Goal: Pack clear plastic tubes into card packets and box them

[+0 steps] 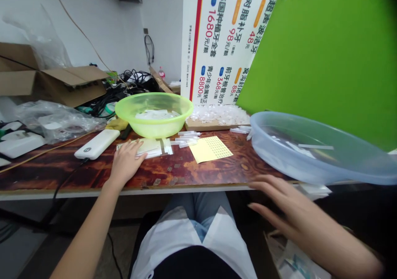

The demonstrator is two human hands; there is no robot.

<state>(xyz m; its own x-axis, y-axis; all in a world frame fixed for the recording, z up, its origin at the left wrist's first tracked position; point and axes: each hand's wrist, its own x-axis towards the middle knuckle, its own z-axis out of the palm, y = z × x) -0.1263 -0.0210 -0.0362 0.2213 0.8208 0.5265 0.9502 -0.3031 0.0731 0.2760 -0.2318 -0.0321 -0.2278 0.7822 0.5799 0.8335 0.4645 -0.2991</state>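
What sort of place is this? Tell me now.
Probably a workroom linked to a dental clinic: a price board lists dental treatments, and a cluttered wooden table holds a green plastic basin.

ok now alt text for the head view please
A person's left hand rests on papers on a wooden table, and the right hand is off the table edge below a blue basin. A green basin holding white strips stands behind the papers.
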